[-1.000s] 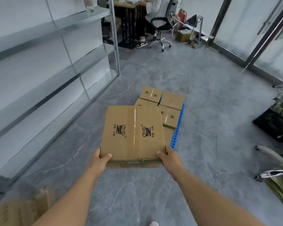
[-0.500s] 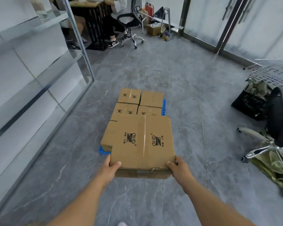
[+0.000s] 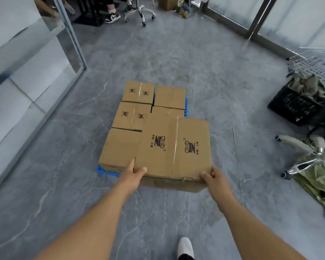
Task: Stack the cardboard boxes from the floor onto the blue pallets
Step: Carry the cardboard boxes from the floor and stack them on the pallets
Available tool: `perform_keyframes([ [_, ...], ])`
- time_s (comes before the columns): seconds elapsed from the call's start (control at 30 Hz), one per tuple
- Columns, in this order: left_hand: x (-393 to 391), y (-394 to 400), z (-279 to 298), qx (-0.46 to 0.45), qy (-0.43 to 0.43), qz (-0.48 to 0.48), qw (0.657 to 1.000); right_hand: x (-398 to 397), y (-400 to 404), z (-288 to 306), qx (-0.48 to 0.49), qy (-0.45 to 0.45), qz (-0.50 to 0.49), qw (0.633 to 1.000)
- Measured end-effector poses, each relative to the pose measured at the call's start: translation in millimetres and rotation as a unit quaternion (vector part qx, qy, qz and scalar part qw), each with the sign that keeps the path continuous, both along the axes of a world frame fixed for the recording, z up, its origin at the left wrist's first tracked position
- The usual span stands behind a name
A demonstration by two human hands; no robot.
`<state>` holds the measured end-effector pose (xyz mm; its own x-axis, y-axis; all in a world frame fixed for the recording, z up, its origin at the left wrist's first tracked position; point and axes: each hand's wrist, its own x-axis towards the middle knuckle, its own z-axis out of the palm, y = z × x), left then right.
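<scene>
Head view: left hand (image 3: pixel 132 176) & right hand (image 3: pixel 215 178) grip near corners of a cardboard box (image 3: pixel 174 147), thumbs curled over top edge, box held above near-right part of blue pallet (image 3: pixel 109 170). Five boxes (image 3: pixel 133 115) already on pallet. Grey floor (image 3: pixel 223 102); wire rack (image 3: pixel 315 62) at right.

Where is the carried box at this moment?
In the head view, the carried box is at centre, held at its near corners by the left hand and right hand, over the near right part of the blue pallet, beside the stacked boxes.
</scene>
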<state>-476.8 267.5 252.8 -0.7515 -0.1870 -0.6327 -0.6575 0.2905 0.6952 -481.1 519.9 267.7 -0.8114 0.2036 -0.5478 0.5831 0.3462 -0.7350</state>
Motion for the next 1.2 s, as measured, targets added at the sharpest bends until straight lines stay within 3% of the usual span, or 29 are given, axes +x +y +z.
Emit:
perform_keyframes([
  [0.2, -80.3, -20.1, -111.5, 0.014, 0.044, 0.003, 0.999, -70.6, -9.7, -107.3, 0.030, 0.062, 0.001, 0.998],
  [0.53, -118.1, -26.0, -247.1, -0.034, 0.099, -0.030, 0.994, -115.9, -11.0, -252.3, 0.045, 0.116, 0.006, 0.992],
  [0.87, -117.9, -32.5, -268.5, -0.043, 0.149, -0.039, 0.987, -118.1, -22.3, -274.2, 0.064, 0.155, 0.027, 0.985],
  [1.03, -110.6, -32.3, -269.6, -0.028, 0.155, -0.085, 0.984, -107.1, -13.4, -286.8, -0.020, 0.144, 0.071, 0.987],
  [1.2, -103.5, -37.9, -287.3, -0.036, 0.107, -0.126, 0.986, -109.5, -0.7, -313.0, -0.091, 0.119, 0.113, 0.982],
])
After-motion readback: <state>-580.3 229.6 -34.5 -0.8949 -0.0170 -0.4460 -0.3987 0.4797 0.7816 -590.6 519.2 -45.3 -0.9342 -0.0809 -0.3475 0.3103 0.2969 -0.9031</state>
